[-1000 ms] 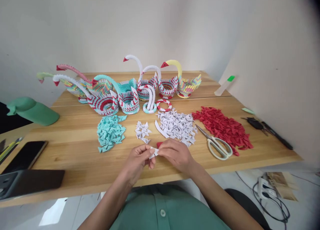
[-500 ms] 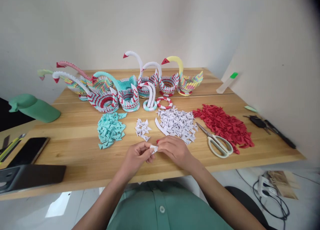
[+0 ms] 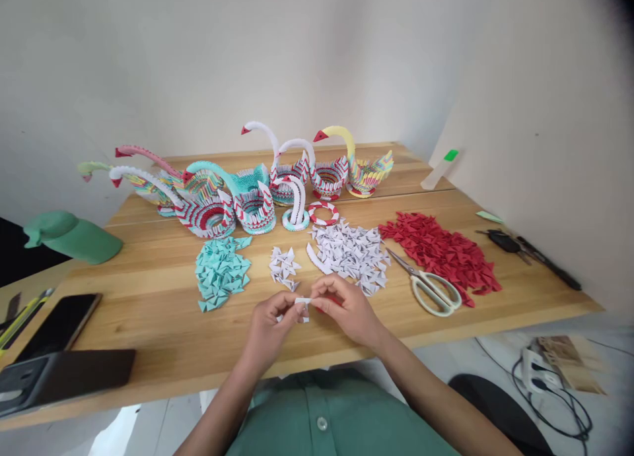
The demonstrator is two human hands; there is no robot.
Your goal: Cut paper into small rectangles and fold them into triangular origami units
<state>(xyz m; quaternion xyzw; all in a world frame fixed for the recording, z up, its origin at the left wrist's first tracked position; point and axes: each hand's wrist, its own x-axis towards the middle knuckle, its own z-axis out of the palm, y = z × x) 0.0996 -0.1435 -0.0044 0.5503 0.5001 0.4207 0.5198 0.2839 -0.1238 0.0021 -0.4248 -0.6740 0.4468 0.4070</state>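
Observation:
Near the front of the table, my left hand (image 3: pixel 271 325) pinches small white folded paper pieces (image 3: pixel 303 301) between thumb and fingers. My right hand (image 3: pixel 351 311) is closed too, its thumb and fingertip gripping the right end of the white paper. Something red (image 3: pixel 335 299) shows under the right hand's fingers; whether it is held or lies on the table I cannot tell. Just beyond the hands are a small group of white paper triangles (image 3: pixel 284 266), a larger white pile (image 3: pixel 355 253) and a curved white strip of joined pieces (image 3: pixel 317 260).
Turquoise triangles (image 3: pixel 222 271) lie left, red triangles (image 3: pixel 440 251) right, beside scissors (image 3: pixel 432 291). Folded-paper swans (image 3: pixel 255 208) and a red-white ring (image 3: pixel 323 213) stand behind. A green bottle (image 3: pixel 74 237), phone (image 3: pixel 58 325) and dark box (image 3: pixel 69 380) are left; keys (image 3: pixel 504 240) lie right.
The white paper between my hands has turned, now showing a narrow edge. My right hand's fingers have lifted and opened slightly around it. The view has tilted a little upward.

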